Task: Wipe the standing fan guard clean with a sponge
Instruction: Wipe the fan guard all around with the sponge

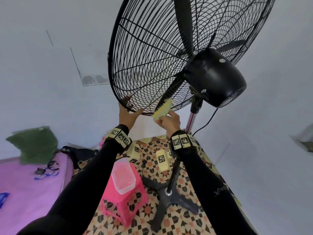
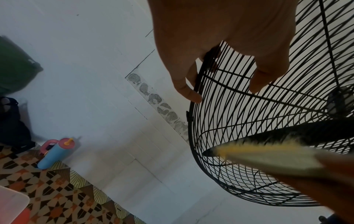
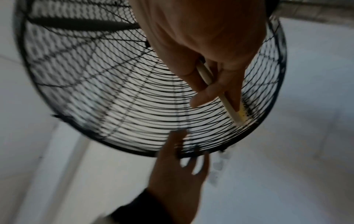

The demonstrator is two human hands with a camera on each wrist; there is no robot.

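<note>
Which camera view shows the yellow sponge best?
The head view: the sponge, in the right hand, meets the fan guard. The left wrist view blurs it; the right wrist view shows only its edge.

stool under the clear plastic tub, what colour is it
Bright pink; the stool shows best in the head view.

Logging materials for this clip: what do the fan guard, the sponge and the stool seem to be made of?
Guard: thin wire, probably metal, painted or coated black, matte; fine rods keep their curve.
Sponge: soft yellow foam with a paler face, blurred, so texture is unclear.
Stool: glossy pink moulded plastic, going by its sheen and one-piece legs.
</note>
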